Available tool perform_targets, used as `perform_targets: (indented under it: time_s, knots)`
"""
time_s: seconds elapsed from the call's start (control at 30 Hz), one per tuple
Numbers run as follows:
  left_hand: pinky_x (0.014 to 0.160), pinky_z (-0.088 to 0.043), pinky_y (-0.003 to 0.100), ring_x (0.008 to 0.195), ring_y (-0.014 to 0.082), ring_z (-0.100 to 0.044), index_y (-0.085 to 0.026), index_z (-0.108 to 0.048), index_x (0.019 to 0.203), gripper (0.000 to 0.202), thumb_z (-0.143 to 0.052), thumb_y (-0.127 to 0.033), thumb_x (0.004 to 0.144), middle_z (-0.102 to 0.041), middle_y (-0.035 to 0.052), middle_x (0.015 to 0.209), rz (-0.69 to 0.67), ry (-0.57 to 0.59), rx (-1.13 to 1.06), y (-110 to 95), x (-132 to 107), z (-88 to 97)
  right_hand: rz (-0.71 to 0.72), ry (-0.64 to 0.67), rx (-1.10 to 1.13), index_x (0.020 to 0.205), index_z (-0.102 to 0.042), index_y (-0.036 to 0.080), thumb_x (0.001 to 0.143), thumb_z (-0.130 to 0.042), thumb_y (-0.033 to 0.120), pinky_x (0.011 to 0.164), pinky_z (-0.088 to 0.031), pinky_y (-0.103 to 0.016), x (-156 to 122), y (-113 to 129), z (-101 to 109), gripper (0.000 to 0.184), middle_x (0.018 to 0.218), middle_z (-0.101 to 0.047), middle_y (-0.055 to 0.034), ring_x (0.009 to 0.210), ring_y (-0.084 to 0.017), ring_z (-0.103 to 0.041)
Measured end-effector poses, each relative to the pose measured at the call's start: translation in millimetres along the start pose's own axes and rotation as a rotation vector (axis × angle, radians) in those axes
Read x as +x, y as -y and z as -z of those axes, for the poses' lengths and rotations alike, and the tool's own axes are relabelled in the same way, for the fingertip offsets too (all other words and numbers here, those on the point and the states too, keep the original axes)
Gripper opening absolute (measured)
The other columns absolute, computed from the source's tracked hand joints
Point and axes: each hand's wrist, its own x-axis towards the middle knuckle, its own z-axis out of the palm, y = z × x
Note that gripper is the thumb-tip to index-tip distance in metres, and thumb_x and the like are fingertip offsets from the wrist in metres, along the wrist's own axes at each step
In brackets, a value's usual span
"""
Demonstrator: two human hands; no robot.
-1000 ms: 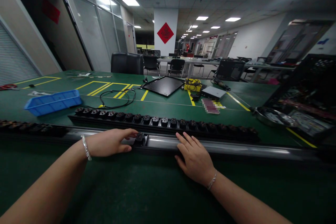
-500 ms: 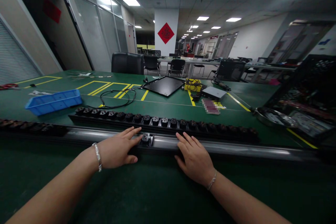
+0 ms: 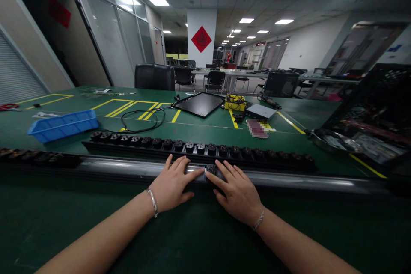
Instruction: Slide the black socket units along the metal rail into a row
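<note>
A long black metal rail (image 3: 289,180) lies across the table in front of me. A small black socket module (image 3: 211,170) sits in its channel near the middle. My left hand (image 3: 173,184) rests over the rail with fingers spread, its index fingertip at the module's left side. On the other side my right hand (image 3: 239,190) has its fingers stretched over the rail, the index fingertip touching or very near the module. More dark sockets (image 3: 41,157) stand in the rail's left end. Just behind lies a second black strip (image 3: 212,150) holding a row of many sockets.
At the left is a blue plastic bin (image 3: 64,125), with a looped black cable (image 3: 144,124) beside it. Farther back lie a flat black panel (image 3: 201,105), a yellow box with wires (image 3: 235,102) and a grey box (image 3: 260,111). A metal bowl (image 3: 334,140) stands right.
The socket module has slid right along the rail, with my left hand moving right beside it. My right hand has hardly moved; its index finger is now at the module.
</note>
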Motion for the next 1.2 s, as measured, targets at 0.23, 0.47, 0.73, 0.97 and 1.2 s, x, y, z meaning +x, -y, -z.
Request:
perform_targets:
  time_s: [0.23,0.47,0.73,0.97,1.2]
  knots:
    - [0.105,-0.024,0.052,0.124,0.0296,-0.038,-0.037,-0.034,0.136,0.067,-0.063,-0.036,0.075,-0.042,0.0106,0.132,-0.079,-0.065,0.02,-6.3,8.1,-4.4,0.014,0.006,0.016,0.131,-0.044,0.041,0.085,-0.053,0.029,0.1,-0.034,-0.047,0.9,0.3,2.1,0.049,0.147,-0.026,-0.0072,0.129,-0.029,-0.033]
    - [0.098,-0.032,0.047,0.114,0.0289,-0.044,-0.037,-0.037,0.134,0.064,-0.062,-0.037,0.075,-0.044,0.0092,0.128,-0.078,-0.091,0.032,-9.4,10.3,-0.5,0.002,-0.023,0.02,0.123,-0.054,0.032,0.083,-0.054,0.029,0.1,-0.034,-0.047,1.5,1.6,3.5,0.04,0.148,-0.02,-0.0089,0.129,-0.03,-0.034]
    - [0.1,-0.031,0.044,0.113,0.0276,-0.044,-0.028,-0.035,0.136,0.066,-0.061,-0.038,0.075,-0.045,0.0104,0.126,-0.055,-0.091,0.025,-10.5,9.7,-0.4,0.01,-0.006,0.031,0.119,-0.056,0.03,0.082,-0.054,0.026,0.099,-0.034,-0.047,1.9,1.7,5.5,0.037,0.149,-0.02,-0.0085,0.127,-0.029,-0.035]
    - [0.1,-0.031,0.044,0.114,0.0283,-0.043,-0.027,-0.036,0.136,0.066,-0.061,-0.038,0.075,-0.045,0.0112,0.127,-0.058,-0.093,0.026,-10.1,9.8,-1.6,0.012,-0.003,0.032,0.119,-0.056,0.029,0.082,-0.054,0.026,0.099,-0.034,-0.046,1.5,1.9,6.2,0.037,0.147,-0.023,-0.0107,0.126,-0.029,-0.037]
    - [0.099,-0.032,0.045,0.114,0.0288,-0.043,-0.028,-0.036,0.136,0.067,-0.061,-0.038,0.075,-0.045,0.0121,0.127,-0.069,-0.105,0.04,-9.8,10.0,-2.6,-0.006,0.01,0.048,0.119,-0.057,0.029,0.081,-0.055,0.024,0.099,-0.035,-0.045,2.9,0.9,7.2,0.038,0.147,-0.024,-0.011,0.127,-0.029,-0.036]
